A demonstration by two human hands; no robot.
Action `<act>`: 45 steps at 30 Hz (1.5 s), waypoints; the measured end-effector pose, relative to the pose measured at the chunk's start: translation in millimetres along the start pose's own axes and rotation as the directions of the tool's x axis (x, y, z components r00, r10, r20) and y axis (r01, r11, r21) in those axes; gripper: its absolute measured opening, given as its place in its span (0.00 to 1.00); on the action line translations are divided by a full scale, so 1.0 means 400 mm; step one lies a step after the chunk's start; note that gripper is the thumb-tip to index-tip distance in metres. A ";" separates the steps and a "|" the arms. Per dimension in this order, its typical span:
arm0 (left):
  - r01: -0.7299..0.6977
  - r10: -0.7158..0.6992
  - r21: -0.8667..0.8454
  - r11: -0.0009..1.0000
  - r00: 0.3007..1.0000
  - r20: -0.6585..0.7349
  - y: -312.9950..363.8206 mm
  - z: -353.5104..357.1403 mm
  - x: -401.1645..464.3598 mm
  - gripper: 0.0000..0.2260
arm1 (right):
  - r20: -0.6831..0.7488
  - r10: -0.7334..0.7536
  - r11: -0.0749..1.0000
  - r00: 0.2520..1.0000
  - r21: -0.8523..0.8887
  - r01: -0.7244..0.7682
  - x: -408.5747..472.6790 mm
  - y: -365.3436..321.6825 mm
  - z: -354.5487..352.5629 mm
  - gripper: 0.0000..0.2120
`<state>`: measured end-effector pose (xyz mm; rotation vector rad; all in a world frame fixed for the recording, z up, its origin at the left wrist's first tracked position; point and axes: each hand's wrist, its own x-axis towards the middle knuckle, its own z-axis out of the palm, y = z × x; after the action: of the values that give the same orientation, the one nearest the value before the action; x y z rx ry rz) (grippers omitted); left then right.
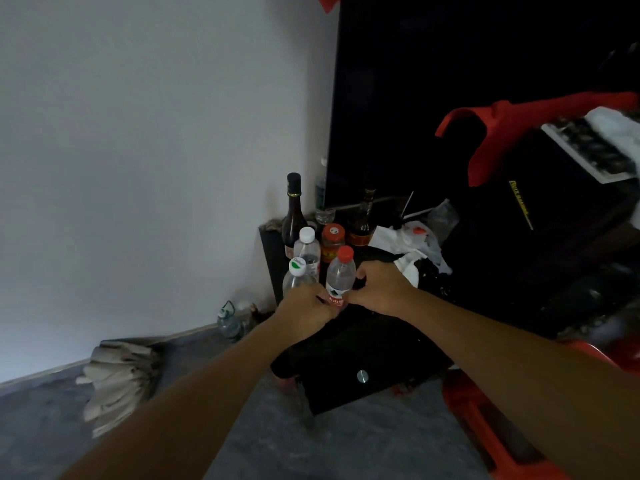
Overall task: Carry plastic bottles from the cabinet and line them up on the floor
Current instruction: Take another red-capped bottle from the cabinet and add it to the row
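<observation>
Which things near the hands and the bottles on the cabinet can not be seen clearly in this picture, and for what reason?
- Head view: lower part of the red-capped bottle, hidden by the left hand and right hand.
- Body of the green-and-white-capped bottle, covered by the left hand.
- Label text on the bottles: too small and blurred.
- Bottle behind the black panel: half hidden, dim.
- Items on the floor by the wall: dark, blurred.

A plain white wall (138, 150) meets a grey floor (270, 438) in dim light, with a low black cabinet (363, 358) in the corner and a large dark screen (467, 81) above it.
</observation>
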<state>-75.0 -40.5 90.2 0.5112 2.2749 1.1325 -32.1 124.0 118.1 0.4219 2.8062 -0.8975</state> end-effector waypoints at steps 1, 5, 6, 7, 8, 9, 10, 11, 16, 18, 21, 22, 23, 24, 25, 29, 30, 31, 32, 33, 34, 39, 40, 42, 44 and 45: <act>0.014 -0.014 -0.016 1.000 1.000 -0.002 -0.007 0.008 0.006 0.04 | -0.005 0.016 1.000 1.000 0.000 -0.016 0.010 0.008 0.005 0.14; 0.144 -0.145 -0.165 0.976 0.989 0.005 -0.035 0.046 0.037 0.03 | -0.037 0.067 0.997 0.997 0.027 -0.066 0.052 0.044 0.018 0.15; 0.167 -0.170 -0.197 0.966 0.985 -0.002 -0.043 0.057 0.047 0.04 | -0.040 0.070 0.997 0.997 0.025 -0.069 0.063 0.054 0.021 0.15; 0.184 -0.190 -0.217 0.959 0.982 -0.007 -0.052 0.069 0.058 0.05 | -0.039 0.074 0.997 0.997 0.028 -0.073 0.075 0.065 0.025 0.17; 0.197 -0.206 -0.238 0.951 0.979 -0.010 -0.062 0.082 0.066 0.05 | -0.040 0.077 0.996 0.996 0.038 -0.075 0.087 0.076 0.031 0.19; 0.214 -0.226 -0.265 0.940 0.974 -0.012 -0.072 0.096 0.075 0.05 | -0.042 0.077 0.996 0.996 0.053 -0.075 0.101 0.086 0.037 0.22; 0.233 -0.248 -0.299 0.926 0.969 -0.013 -0.083 0.112 0.083 0.05 | -0.044 0.075 0.995 0.996 0.064 -0.073 0.113 0.096 0.044 0.25; 0.254 -0.273 -0.332 0.908 0.962 -0.010 -0.094 0.128 0.090 0.04 | -0.044 0.074 0.995 0.996 0.067 -0.071 0.123 0.106 0.053 0.27; 0.342 -0.381 -0.488 0.803 0.924 0.020 -0.149 0.217 0.120 0.03 | 0.000 0.023 0.968 1.000 0.248 -0.022 0.165 0.158 0.107 0.29; 0.351 -0.406 -0.532 0.770 0.914 0.016 -0.167 0.245 0.129 0.03 | -0.004 -0.033 0.945 0.999 0.326 0.033 0.176 0.172 0.131 0.33; 0.334 -0.405 -0.554 0.762 0.914 -0.007 -0.182 0.269 0.146 0.04 | -0.086 -0.111 0.918 0.990 0.372 0.135 0.190 0.183 0.155 0.34; 0.327 -0.404 -0.565 0.758 0.915 -0.012 -0.185 0.274 0.152 0.04 | -0.117 -0.129 0.910 0.985 0.380 0.164 0.195 0.187 0.162 0.31; 0.324 -0.406 -0.574 0.752 0.914 -0.016 -0.187 0.276 0.157 0.05 | -0.147 -0.142 0.904 0.979 0.384 0.188 0.199 0.191 0.166 0.28; 0.324 -0.411 -0.578 0.749 0.912 -0.021 -0.189 0.278 0.161 0.05 | -0.171 -0.148 0.899 0.974 0.386 0.205 0.204 0.194 0.170 0.25; 0.325 -0.416 -0.581 0.746 0.909 -0.025 -0.191 0.278 0.163 0.05 | -0.188 -0.151 0.896 0.970 0.389 0.215 0.206 0.198 0.173 0.23; 0.303 -0.420 -0.591 0.748 0.905 -0.068 -0.200 0.277 0.168 0.05 | -0.202 -0.176 0.883 0.963 0.401 0.246 0.210 0.205 0.175 0.21; 0.293 -0.420 -0.590 0.752 0.903 -0.087 -0.203 0.275 0.169 0.05 | -0.207 -0.184 0.883 0.961 0.396 0.254 0.212 0.206 0.175 0.20; 0.285 -0.420 -0.591 0.755 0.902 -0.101 -0.206 0.274 0.169 0.05 | -0.213 -0.189 0.883 0.959 0.390 0.261 0.214 0.205 0.174 0.20; 0.280 -0.420 -0.593 0.755 0.901 -0.109 -0.208 0.272 0.168 0.06 | -0.217 -0.193 0.884 0.957 0.384 0.266 0.214 0.204 0.173 0.20; 0.278 -0.420 -0.594 0.755 0.900 -0.112 -0.210 0.270 0.166 0.06 | -0.217 -0.195 0.885 0.956 0.381 0.267 0.214 0.204 0.172 0.20; 0.277 -0.422 -0.597 0.753 0.899 -0.115 -0.211 0.267 0.165 0.06 | -0.213 -0.197 0.887 0.957 0.378 0.266 0.213 0.203 0.170 0.20; 0.274 -0.435 -0.625 0.730 0.893 -0.116 -0.198 0.241 0.157 0.05 | -0.224 -0.211 0.894 0.951 0.349 0.281 0.197 0.197 0.151 0.18; 0.277 -0.439 -0.633 0.723 0.892 -0.112 -0.194 0.235 0.154 0.05 | -0.232 -0.209 0.892 0.950 0.353 0.283 0.192 0.192 0.142 0.17; 0.289 -0.456 -0.664 0.690 0.886 -0.088 -0.180 0.224 0.148 0.06 | -0.248 -0.208 0.885 0.946 0.363 0.290 0.179 0.177 0.120 0.16; 0.320 -0.485 -0.711 0.626 0.874 -0.033 -0.152 0.210 0.139 0.14 | -0.260 -0.217 0.879 0.941 0.368 0.305 0.165 0.156 0.091 0.16; 0.341 -0.497 -0.728 0.594 0.868 0.001 -0.134 0.201 0.135 0.18 | -0.264 -0.227 0.876 0.937 0.366 0.315 0.158 0.143 0.072 0.16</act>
<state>-72.5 7.2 -9.9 -0.4662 1.7304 1.7080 -71.9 165.1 48.8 0.1760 2.9112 -1.6010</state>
